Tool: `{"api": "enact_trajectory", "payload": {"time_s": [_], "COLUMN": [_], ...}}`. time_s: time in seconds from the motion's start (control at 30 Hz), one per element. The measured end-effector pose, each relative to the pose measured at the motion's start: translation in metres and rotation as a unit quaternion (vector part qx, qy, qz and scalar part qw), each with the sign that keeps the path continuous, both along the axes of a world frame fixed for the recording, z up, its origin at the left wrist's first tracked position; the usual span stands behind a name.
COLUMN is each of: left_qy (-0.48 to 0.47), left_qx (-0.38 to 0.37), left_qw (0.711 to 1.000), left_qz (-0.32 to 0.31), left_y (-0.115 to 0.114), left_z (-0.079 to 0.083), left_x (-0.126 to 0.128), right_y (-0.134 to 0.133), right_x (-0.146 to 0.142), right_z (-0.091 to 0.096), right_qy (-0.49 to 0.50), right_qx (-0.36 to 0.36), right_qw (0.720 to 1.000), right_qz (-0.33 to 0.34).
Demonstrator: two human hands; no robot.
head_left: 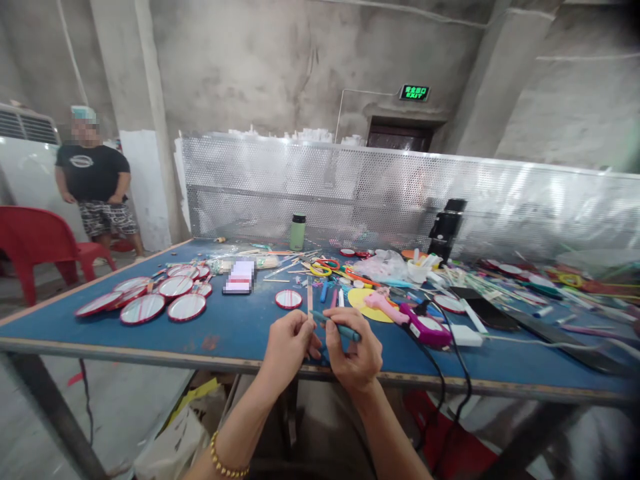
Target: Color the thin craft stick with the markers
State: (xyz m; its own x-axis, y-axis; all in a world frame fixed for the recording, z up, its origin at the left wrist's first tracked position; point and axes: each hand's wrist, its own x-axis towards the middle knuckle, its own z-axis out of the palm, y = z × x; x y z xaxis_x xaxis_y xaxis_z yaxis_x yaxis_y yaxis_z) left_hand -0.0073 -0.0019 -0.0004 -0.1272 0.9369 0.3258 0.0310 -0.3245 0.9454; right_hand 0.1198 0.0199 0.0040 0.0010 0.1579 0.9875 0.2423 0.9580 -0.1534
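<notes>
Right hand (pixel 353 357) grip closed round teal pen (pixel 340 329). Left hand (pixel 287 347) pinches pen's tip end. Pen held just above bench (pixel 225 330) near edge. Likely risk: loose pinch, pen slips off edge to floor (pixel 125 413); forearm snags black cables (pixel 443 381).

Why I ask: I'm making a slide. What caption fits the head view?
Right hand grips a teal tool, left hand closed by its tip, over a blue table strewn with round mirrors.
</notes>
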Motion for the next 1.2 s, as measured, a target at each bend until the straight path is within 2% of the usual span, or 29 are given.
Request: {"api": "enact_trajectory", "payload": {"time_s": [1.2], "left_qy": [-0.026], "left_qx": [-0.012], "left_qw": [1.000], "left_qz": [-0.001], "left_y": [-0.0005], "left_z": [0.0018], "left_x": [0.0013], "right_y": [-0.0038], "right_x": [0.0007], "right_z": [0.0006], "right_qy": [-0.005], "right_qx": [0.015], "right_qw": [1.000], "right_qz": [-0.026]}}
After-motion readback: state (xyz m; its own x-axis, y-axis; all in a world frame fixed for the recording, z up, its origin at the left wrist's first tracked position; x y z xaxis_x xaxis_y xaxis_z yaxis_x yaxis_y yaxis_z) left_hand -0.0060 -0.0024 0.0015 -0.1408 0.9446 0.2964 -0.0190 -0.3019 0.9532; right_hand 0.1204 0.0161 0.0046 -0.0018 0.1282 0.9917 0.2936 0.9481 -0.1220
